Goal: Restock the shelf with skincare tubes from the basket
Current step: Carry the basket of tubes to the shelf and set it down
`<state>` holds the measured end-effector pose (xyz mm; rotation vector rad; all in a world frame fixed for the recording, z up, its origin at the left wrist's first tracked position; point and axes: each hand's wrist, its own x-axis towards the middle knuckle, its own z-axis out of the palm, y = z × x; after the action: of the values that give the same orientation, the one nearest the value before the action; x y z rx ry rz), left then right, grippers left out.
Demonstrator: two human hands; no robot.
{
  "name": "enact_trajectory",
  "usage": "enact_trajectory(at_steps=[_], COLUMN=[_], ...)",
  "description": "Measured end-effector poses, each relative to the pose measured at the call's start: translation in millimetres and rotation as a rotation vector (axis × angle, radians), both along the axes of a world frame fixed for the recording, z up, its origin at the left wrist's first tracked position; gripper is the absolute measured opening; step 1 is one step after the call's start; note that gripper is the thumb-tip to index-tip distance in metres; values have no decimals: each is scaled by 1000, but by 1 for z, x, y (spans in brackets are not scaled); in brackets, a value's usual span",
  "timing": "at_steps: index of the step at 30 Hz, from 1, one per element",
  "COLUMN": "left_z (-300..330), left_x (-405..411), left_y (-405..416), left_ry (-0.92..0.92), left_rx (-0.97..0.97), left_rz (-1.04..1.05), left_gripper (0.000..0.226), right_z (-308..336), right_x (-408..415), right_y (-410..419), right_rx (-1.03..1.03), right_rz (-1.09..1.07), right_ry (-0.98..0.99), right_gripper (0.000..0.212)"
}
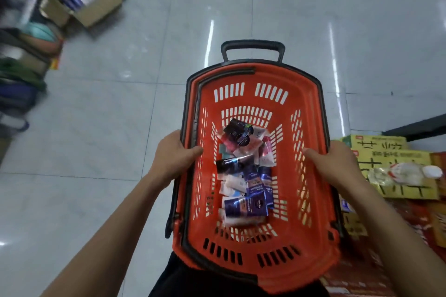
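Both hands are gripping an orange plastic shopping basket [304, 94] by its long sides, held out in front of the person over a pale tiled floor [120, 128]. Left hand [172, 155] is clamping the left rim, thumb hooking over the dark edge onto the inner wall, fingers hidden underneath. Right hand [334, 164] is clamping the right rim the same way, thumb lying inside on the slotted wall, fingers out of sight below.

The skincare tubes [243, 173] are lying in a loose heap on the basket bottom, all inside it: a dark blue Nivea tube [246, 205] nearest the person, more blue ones just beyond it, white and pink tubes mixed through, a black tube [237, 134] at the far end. Tubes are touching and overlapping.

The basket's black pull handle [252, 47] is sticking out at the far end; black carry handles are folding down along the rim.

Yellow cartons [386, 152] with printed characters are sitting right of the basket, beside the right hand, a crumpled plastic bottle [400, 172] lying on them. An open cardboard box [91, 5] of goods is sitting on the floor far left, near blurred stacked items [21, 75].
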<state>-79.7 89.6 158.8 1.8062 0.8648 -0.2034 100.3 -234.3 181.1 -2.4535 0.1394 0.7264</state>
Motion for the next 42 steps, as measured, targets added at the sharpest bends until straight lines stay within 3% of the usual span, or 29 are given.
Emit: enact_trajectory(at_steps=[9,18,23,30,42], left_z=[24,33,33,39,49], left_x=[16,76,145,272,433], left_y=[25,44,57,60,74], left_ry=[-128,-170,-165,-162,-145], left_rx=[140,183,177,224,268], left_rz=[36,22,7,63,139], left_gripper=[58,52,73,56,55], right_z=[39,37,27,30,37], right_x=[-12,43,108,245,422], right_y=[35,53,60,69,85], right_rx=[-11,-32,1,43,29], right_rz=[-27,-65,-67,-34,98], right_ry=[-169,-235,-220,-238,-274], right_gripper=[47,53,53,53,59])
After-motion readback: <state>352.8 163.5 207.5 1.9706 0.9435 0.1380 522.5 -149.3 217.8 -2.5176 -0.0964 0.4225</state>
